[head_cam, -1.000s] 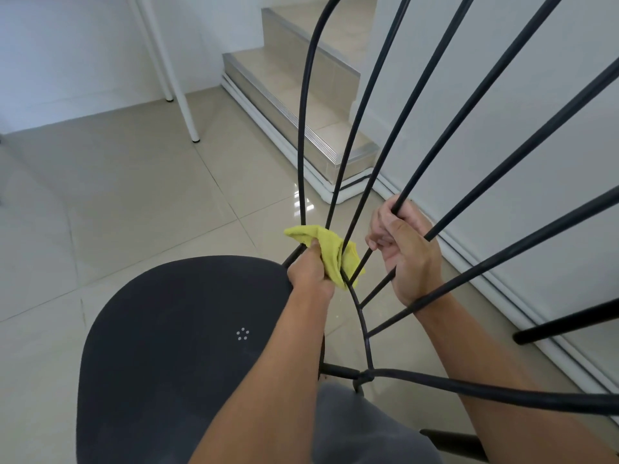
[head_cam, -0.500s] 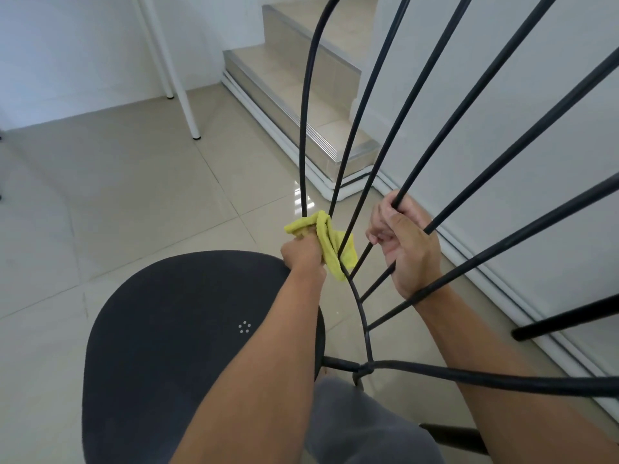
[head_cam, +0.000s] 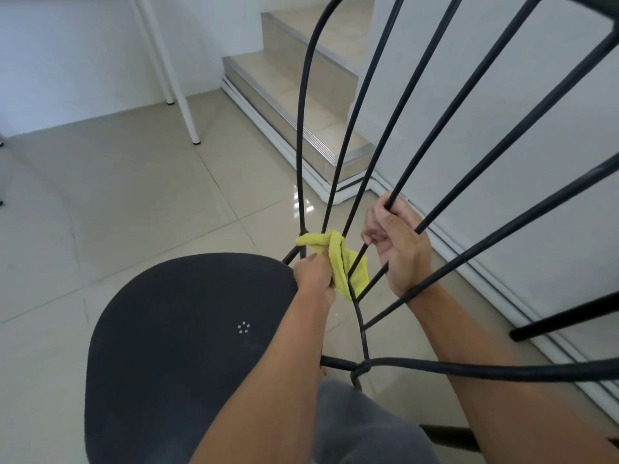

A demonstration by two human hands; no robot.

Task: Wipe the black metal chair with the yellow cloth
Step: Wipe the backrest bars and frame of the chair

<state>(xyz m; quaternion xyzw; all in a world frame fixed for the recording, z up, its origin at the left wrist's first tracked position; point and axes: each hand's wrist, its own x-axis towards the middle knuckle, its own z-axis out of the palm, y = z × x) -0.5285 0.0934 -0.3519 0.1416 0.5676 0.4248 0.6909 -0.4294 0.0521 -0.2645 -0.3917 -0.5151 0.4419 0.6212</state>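
The left hand (head_cam: pixel 313 274) grips the yellow cloth (head_cam: pixel 336 259), looped round the back rods (head_cam: pixel 299 162) just beyond the rear edge of the black metal chair (head_cam: pixel 187 329) seat; the right hand (head_cam: pixel 398 242) clenches a rod beside it. Rod-wiping seems under way; next the cloth should slide up each rod

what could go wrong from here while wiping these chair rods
1. The yellow cloth is looped around thin rods where they crowd together near the seat. It may snag or bunch there, and the left hand holding it could jam its fingers in the narrow gaps.
2. Only the right hand, gripping one rod, steadies the chair. On the glossy tile floor the chair might slide if the pull gets hard.
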